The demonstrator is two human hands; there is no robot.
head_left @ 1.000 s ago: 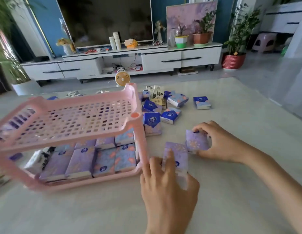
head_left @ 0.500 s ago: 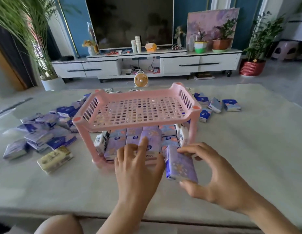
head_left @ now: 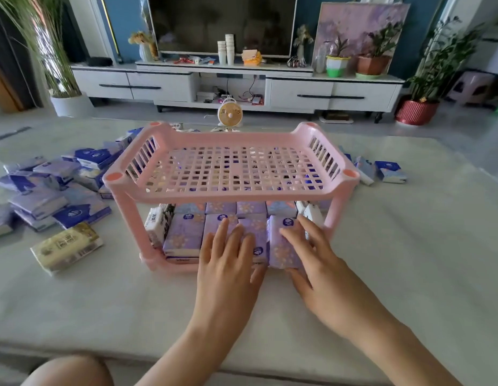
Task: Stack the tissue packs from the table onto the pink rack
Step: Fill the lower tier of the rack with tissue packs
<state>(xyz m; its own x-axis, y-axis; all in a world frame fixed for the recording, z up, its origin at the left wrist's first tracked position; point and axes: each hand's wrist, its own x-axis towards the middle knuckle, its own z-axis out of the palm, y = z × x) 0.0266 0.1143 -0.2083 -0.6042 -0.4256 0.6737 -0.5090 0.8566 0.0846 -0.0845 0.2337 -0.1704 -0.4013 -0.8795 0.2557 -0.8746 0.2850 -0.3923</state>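
The pink rack (head_left: 231, 190) stands in the middle of the table, its perforated top shelf bare. Its lower shelf holds rows of purple tissue packs (head_left: 183, 235). My left hand (head_left: 228, 260) lies flat with straight fingers on a purple pack (head_left: 257, 235) at the shelf's front. My right hand (head_left: 311, 257) presses straight fingers on the rightmost purple pack (head_left: 281, 246), which sticks out over the shelf's front edge, thumb at its near end. A pile of loose blue and purple packs (head_left: 55, 188) lies left of the rack.
A yellow tissue pack (head_left: 66, 246) lies at the front left. More blue packs (head_left: 389, 171) sit right of the rack. A small fan (head_left: 229, 114), a white TV cabinet (head_left: 236, 84) and potted plants stand beyond the table. My knee (head_left: 66, 371) shows at the bottom left.
The right hand has carried its purple pack onto the lower shelf and now presses it in. The left hand has flattened on the neighbouring pack. The camera has moved closer.
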